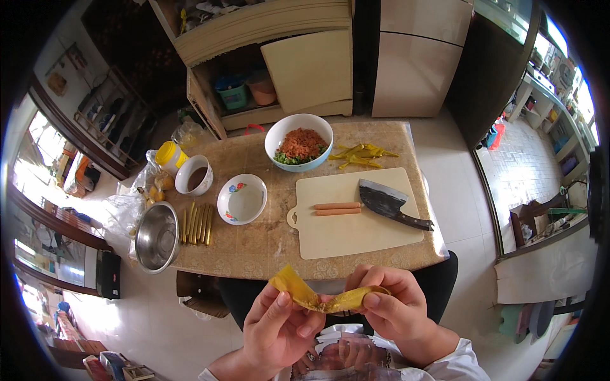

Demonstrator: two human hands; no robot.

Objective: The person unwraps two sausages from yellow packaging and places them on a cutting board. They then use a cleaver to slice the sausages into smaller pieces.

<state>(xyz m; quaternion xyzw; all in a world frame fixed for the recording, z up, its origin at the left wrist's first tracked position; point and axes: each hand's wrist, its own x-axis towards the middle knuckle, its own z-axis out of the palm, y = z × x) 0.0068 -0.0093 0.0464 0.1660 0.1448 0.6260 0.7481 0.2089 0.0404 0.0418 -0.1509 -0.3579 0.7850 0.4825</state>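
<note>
Between both hands stretches a limp yellow-green piece of vegetable [350, 300], opened out and possibly a pickled pepper. My left hand [281, 319] pinches its left part, and my right hand [393, 305] grips the right end between thumb and fingers. Both hands are in front of the table's near edge. Beyond them lies a cream cutting board [333, 240] bearing two pink sausages [337, 209] side by side. A cleaver [383, 199] rests there too, its dark handle pointing right past the board. Similar yellow-green pieces [364, 154] lie in a pile behind the board.
A large bowl [298, 165] holds chopped orange-red food and greens. Leftward are a flowered bowl [243, 200], a bowl of dark liquid [196, 178], a yellow-lidded jar [169, 156], a row of slim gold-coloured sticks [198, 224], and a steel bowl [155, 238] at the table edge.
</note>
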